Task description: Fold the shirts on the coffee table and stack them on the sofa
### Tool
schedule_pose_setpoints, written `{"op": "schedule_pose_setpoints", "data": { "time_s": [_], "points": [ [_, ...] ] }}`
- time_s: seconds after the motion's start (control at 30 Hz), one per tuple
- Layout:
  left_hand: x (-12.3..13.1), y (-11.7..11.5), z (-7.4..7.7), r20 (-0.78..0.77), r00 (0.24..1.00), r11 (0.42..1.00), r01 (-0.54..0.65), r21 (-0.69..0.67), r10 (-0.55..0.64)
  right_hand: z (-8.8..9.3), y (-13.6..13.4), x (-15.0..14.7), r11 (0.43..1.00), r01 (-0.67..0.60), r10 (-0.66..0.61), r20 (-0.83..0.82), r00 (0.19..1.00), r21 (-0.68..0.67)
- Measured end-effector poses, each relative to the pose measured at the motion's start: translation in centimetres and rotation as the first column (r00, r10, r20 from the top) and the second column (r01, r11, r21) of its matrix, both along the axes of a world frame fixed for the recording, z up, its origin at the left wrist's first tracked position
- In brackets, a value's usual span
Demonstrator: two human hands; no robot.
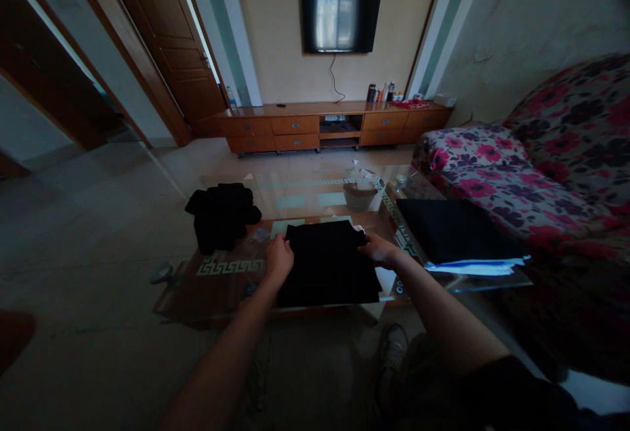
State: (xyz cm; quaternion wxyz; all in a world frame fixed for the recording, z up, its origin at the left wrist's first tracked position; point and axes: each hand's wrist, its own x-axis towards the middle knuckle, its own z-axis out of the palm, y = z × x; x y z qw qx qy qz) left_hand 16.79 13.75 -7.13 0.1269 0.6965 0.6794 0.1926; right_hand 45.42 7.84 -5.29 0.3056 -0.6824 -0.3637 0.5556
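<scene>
A black garment point(327, 264) lies folded flat on the glass coffee table point(315, 188) in front of me. My left hand point(278, 258) rests on its left edge, fingers closed on the cloth near the upper corner. My right hand point(378, 248) grips the upper right corner of the same garment. A crumpled black garment point(221, 214) sits in a heap on the table's left side. A neat stack of dark folded clothes point(455, 229) with light blue cloth at the bottom lies on the table's right end.
A small container point(359, 191) stands at the table's middle back. A floral sofa point(531, 168) runs along the right. A wooden TV cabinet point(335, 126) and a wall TV point(340, 19) are at the far wall. Bare floor spreads to the left.
</scene>
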Motion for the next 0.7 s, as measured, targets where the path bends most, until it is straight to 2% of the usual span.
{"op": "schedule_pose_setpoints", "data": {
  "time_s": [0.27,0.33,0.4,0.5,0.6,0.7],
  "points": [
    [0.4,-0.9,0.0,-0.013,1.0,0.998,0.027,0.065,-0.026,-0.1,-0.9,0.4,0.996,-0.054,0.056,0.035,0.998,-0.067],
    [0.6,-1.5,0.2,-0.038,0.996,0.99,0.079,0.12,-0.075,-0.1,-0.7,0.6,0.997,-0.037,0.041,0.067,0.997,-0.06],
    [0.9,-2.0,0.1,-0.087,0.977,0.966,0.205,0.155,-0.193,0.0,-0.1,0.7,0.999,0.006,-0.002,0.104,0.995,-0.031],
    [1.1,-2.4,-0.7,-0.161,0.916,0.915,0.388,0.113,-0.368,-0.1,1.0,0.6,0.992,0.117,-0.123,0.153,0.981,0.048],
    [1.0,-2.6,-1.8,-0.197,0.882,0.89,0.449,0.078,-0.428,-0.6,1.8,0.5,0.964,0.228,-0.253,0.204,0.946,0.137],
    [0.7,-2.6,-2.5,-0.221,0.863,0.873,0.48,0.081,-0.454,-1.1,2.2,0.4,0.948,0.265,-0.306,0.271,0.912,0.178]
  ]
}}
